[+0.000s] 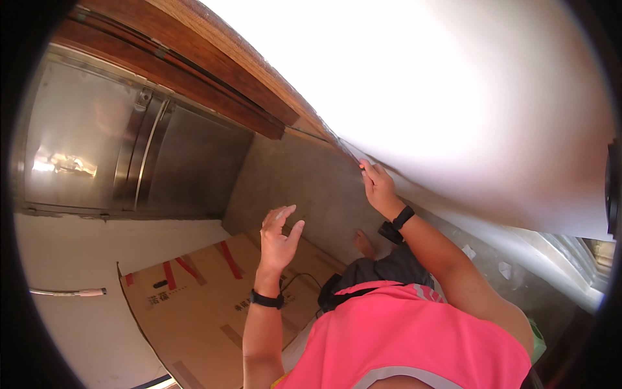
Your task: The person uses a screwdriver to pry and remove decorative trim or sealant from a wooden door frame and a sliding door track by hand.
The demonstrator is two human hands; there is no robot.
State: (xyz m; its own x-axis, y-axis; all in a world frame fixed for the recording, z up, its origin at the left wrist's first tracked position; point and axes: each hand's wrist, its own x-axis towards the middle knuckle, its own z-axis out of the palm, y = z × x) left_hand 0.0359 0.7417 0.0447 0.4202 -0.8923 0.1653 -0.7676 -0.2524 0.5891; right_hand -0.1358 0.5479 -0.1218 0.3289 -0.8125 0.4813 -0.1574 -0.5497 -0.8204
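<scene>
My left hand (pixel 278 240) is raised over the cardboard, its fingers loosely curved and the thumb apart, with nothing between them. Farther right, my right hand (pixel 379 188) has its fingers closed together at the edge of a white wall (pixel 421 84). A tiny orange spot shows at those fingertips; what they hold, if anything, is too small to make out. Brown wooden trim (pixel 285 81) runs along that wall edge down toward my right hand. Both of my wrists carry black bands.
A large taped cardboard sheet or box (pixel 201 305) lies at lower left. Stainless steel doors (pixel 84 129) stand at far left, above a white wall (pixel 65 259) with a short metal rod (pixel 68 292). White scraps (pixel 505 269) lie on the grey floor (pixel 317 188) at right.
</scene>
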